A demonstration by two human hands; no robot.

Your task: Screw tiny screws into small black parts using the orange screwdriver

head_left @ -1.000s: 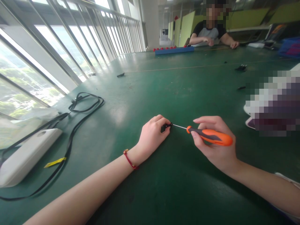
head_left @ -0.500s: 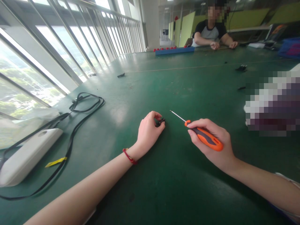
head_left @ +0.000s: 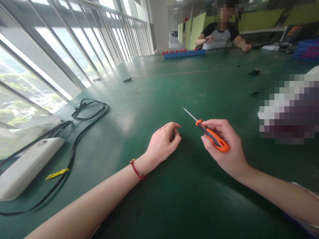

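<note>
My right hand (head_left: 225, 146) is closed around the handle of an orange and dark grey screwdriver (head_left: 213, 137), its thin metal shaft pointing up and to the left. My left hand (head_left: 163, 141), with a red cord bracelet at the wrist, rests low over the green table (head_left: 154, 89). Its fingers are curled round a small black part (head_left: 173, 136), mostly hidden by the thumb and fingers. The screwdriver's tip is beyond my left fingertips, apart from the black part.
At left lie a white power strip (head_left: 30, 169) and its looped black cable (head_left: 77, 142). A blue rack (head_left: 184, 54) with red pieces stands at the far edge, near a seated person (head_left: 220, 36). Small black pieces (head_left: 254, 71) lie at right, beyond a blurred-out object (head_left: 289, 113).
My left hand has shifted slightly right and nearer, covering more of the black part. The screwdriver has turned a little in my right hand, its tip farther away. The far person's hand has risen.
</note>
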